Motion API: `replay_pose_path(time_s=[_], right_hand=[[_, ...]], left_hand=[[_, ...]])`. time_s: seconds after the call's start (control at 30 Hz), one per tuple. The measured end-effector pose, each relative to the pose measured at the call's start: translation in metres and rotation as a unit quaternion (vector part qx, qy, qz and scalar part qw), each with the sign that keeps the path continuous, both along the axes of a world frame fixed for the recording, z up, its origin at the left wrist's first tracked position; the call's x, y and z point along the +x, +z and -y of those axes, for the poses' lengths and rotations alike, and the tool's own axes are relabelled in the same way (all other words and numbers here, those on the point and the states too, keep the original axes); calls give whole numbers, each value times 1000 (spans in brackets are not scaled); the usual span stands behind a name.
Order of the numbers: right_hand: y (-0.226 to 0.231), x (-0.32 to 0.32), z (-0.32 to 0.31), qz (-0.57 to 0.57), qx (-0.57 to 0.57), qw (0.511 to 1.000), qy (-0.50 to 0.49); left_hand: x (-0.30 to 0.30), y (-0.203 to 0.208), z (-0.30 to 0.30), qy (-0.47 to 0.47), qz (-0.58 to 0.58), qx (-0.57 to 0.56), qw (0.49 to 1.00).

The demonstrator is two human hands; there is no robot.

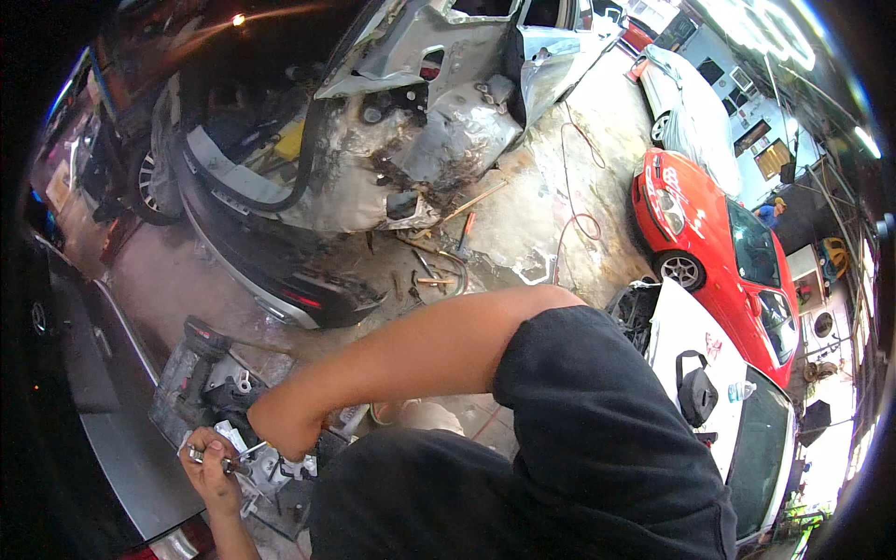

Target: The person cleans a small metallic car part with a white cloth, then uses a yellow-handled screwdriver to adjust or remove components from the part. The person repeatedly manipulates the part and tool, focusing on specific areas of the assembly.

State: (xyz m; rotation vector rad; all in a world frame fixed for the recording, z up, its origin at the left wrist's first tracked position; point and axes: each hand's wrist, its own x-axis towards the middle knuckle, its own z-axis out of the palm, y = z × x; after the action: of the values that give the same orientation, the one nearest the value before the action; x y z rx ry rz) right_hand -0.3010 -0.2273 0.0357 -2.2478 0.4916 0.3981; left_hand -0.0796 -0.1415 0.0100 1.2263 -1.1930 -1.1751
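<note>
Workshop floor (pixel 527 210), with a stripped car body (pixel 453 140) at the far side. Near left, the left hand (pixel 210 469) clasps a small metal tool (pixel 229 465) above loose metal parts (pixel 271 473); beside it, the right hand (pixel 280 429) hides its fingers, grip indeterminable. Presumably light, stiff and smooth, the tool is best held around its thicker part.

I can read no words, just white marks (pixel 694 220) on the red car (pixel 700 245) and red marks (pixel 713 347) on the white car (pixel 679 315).
</note>
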Motion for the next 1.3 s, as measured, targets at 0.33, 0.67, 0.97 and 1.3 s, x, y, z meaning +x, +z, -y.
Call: replay_pose_path(time_s=[0.33, 0.67, 0.97, 1.3], right_hand=[[0, -4, -68, 214, 119, 937, -249], [75, -14, -78, 188, 151, 936, -258], [68, -8, -60, 286, 46, 925, -245], [79, 0, -44, 282, 2, 939, -195]], left_hand=[[9, 6, 21, 153, -235, -51, 958], [8, 41, 12, 282, -489, 30, 825], [0, 47, 11, 245, -478, 12, 843], [-2, 52, 9, 197, -439, 15, 877]])
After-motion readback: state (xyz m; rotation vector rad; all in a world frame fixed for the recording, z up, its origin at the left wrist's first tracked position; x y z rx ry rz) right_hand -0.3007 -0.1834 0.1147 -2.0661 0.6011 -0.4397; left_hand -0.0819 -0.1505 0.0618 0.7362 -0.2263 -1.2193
